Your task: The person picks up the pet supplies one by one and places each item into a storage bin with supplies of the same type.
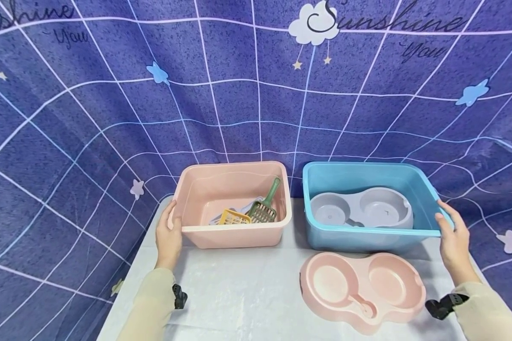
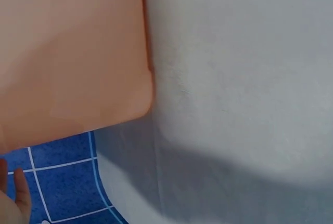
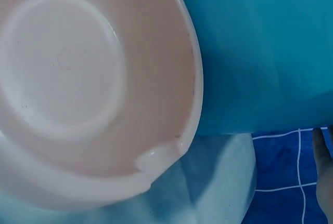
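A pink plastic tub stands at the left with slotted scoops inside, one green and one yellow. My left hand is at this tub's left side, fingers and thumb touching the rim. To the right is a blue tub with a grey double bowl in it. My right hand touches the blue tub's right rim with extended fingers and thumb. A pink double bowl lies in front of the blue tub. Both wrist views show only part of each hand, beside the tubs' outer walls.
A white-covered table carries everything. Purple-blue curtain with a line grid and stars hangs close behind the tubs and at both sides. The two tubs stand side by side with a narrow gap.
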A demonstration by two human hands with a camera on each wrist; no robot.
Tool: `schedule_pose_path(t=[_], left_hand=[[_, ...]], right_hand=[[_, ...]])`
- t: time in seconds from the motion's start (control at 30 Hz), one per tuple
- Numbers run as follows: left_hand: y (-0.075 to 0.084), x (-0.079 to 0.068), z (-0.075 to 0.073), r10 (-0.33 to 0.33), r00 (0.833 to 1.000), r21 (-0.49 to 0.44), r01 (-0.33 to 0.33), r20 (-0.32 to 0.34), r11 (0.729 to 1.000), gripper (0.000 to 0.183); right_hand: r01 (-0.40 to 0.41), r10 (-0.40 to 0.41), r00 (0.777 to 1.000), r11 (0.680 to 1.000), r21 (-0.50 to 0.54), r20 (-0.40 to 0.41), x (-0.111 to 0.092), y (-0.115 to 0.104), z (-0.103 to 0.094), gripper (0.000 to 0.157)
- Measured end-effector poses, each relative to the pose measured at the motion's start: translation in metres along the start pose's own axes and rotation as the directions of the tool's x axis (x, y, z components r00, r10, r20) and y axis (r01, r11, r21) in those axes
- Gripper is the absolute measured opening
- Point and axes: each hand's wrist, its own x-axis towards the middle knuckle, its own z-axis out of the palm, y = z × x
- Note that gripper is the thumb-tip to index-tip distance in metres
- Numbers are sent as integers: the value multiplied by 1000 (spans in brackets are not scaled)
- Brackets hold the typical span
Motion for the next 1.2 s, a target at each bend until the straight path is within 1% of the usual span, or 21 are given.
schedule_pose_path(t=[0.13,0.27,0.4,0.5,0.7,0.9,1.1,1.2], left_hand=[[3,0,-2,-2,1000,6,2,3,1000,46],[8,-2,-4,-19,1000,7,19,7,1000,46],[11,-4,-9,-26,1000,29,26,13,999,45],[14,-6,-15,-26,1000,41,26,3,999,45],[19,-11,-28,18,1000,64,-17,-17,998,44],[21,-20,-39,65,997,92,-61,-36,994,40],[23,-32,-52,154,985,88,-147,-82,985,37],[24,-38,-58,190,977,61,-185,-97,981,35]], right_hand=[[-36,38,999,996,86,-25,-1,-1,1,40],[-35,39,999,991,128,-30,-2,-1,2,39],[-9,10,1000,996,90,-13,-3,0,2,40],[9,-9,1000,997,71,1,-3,0,2,41],[1,0,1000,998,64,-6,-3,1,2,40],[11,-7,999,996,88,-41,-1,2,3,39],[10,-7,999,997,83,-42,-1,4,4,39],[19,-15,999,995,95,-40,-1,4,4,39]])
